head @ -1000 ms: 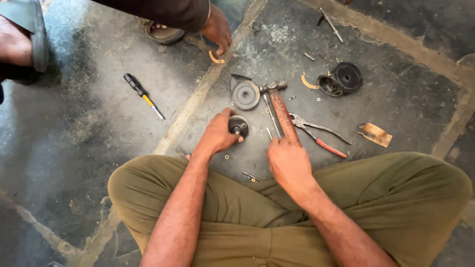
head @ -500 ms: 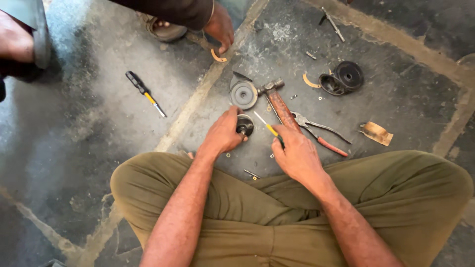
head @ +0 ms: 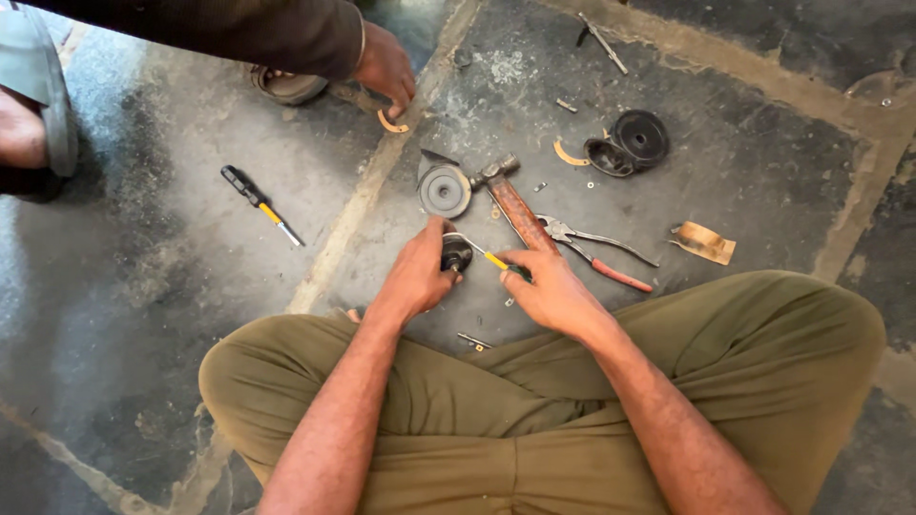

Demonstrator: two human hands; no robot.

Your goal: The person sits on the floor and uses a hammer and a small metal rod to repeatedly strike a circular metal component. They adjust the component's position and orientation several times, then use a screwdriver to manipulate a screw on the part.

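Observation:
I sit cross-legged on a stone floor. My left hand (head: 417,275) grips a small dark round metal part (head: 456,254) on the floor in front of my knees. My right hand (head: 551,288) holds a yellow-shafted screwdriver (head: 487,256) whose tip points at that part. Just beyond lie a wooden-handled hammer (head: 510,200) and a grey round disc part (head: 444,189).
Red-handled pliers (head: 599,253) lie to the right of the hammer. A black pulley-like part (head: 632,143), a second screwdriver (head: 260,204), a brass scrap (head: 704,242) and small bolts are scattered about. Another person's hand (head: 386,69) touches a curved ring piece at the top.
My right hand picked up the yellow screwdriver from beside the hammer and brought its tip to the small part that my left hand holds.

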